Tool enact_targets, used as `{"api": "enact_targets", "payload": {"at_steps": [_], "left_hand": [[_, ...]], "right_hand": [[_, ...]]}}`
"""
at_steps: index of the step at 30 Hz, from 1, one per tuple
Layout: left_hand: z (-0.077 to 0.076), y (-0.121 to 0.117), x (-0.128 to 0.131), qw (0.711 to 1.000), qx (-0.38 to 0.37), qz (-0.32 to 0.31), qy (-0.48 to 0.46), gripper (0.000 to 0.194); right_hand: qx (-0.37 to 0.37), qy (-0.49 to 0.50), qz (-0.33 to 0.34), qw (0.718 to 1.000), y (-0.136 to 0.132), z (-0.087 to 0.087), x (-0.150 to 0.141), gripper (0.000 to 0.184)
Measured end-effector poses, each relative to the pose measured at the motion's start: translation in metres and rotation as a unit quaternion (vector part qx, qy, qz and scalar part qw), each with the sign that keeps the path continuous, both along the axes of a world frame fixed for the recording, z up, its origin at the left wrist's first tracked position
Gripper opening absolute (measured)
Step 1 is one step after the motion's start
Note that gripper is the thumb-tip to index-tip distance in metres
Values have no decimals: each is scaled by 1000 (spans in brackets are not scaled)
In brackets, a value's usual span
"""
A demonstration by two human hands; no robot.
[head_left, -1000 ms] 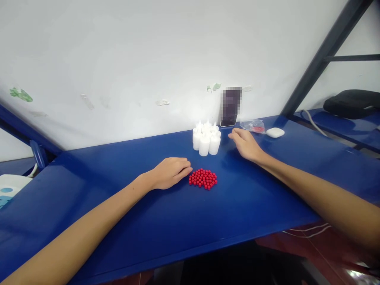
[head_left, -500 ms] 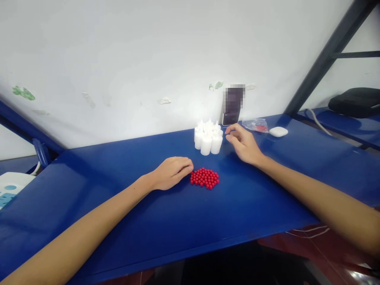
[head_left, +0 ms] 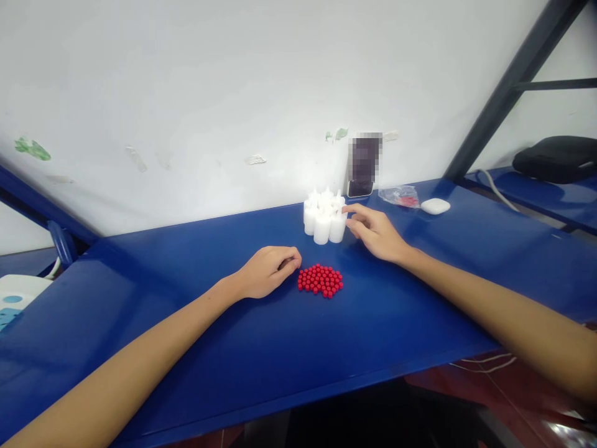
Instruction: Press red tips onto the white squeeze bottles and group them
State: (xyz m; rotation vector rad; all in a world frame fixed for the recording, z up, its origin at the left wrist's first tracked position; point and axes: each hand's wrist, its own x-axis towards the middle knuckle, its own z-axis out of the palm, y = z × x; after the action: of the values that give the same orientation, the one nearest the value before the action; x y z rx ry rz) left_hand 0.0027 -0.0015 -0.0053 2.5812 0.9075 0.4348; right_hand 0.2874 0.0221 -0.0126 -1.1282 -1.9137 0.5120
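Since the white nozzle bottles (head_left: 321,229) stand packed, right hand (head_left: 379,237), finger and thumb parted, could topple one; left hand (head_left: 265,272), curled, can't tell if pinching, might scatter red caps (head_left: 321,280).

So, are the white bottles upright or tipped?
Upright: the white bottles stand on their bases on the blue table, pointed tips up.

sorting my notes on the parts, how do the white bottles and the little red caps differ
The white bottles are tall and tipped with pointed nozzles, while the red caps are tiny and squat. The bottles stand packed together nearer the wall; the caps lie spread in a flat patch nearer the table's front edge. Both are groups of look-alike pieces on the blue table.
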Motion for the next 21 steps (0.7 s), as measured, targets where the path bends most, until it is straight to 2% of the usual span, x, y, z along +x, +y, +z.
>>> {"api": "enact_targets", "payload": {"at_steps": [8, 11, 15, 18, 21], "left_hand": [[1, -2, 0, 1000, 20, 5, 2, 26], [1, -4, 1, 999, 46, 4, 1, 25], [2, -5, 1, 999, 53, 1, 9, 25], [2, -4, 1, 999, 52, 1, 12, 26], [2, -4, 1, 998, 54, 3, 14, 26]], "right_hand": [[41, 52, -15, 998, 0, 1, 0, 11], [13, 73, -2, 997, -1, 1, -3, 15], [-4, 36, 24, 999, -4, 4, -5, 13], [-25, 41, 66, 997, -7, 8, -5, 10], [-85, 65, 119, 987, -11, 12, -7, 10]]}}
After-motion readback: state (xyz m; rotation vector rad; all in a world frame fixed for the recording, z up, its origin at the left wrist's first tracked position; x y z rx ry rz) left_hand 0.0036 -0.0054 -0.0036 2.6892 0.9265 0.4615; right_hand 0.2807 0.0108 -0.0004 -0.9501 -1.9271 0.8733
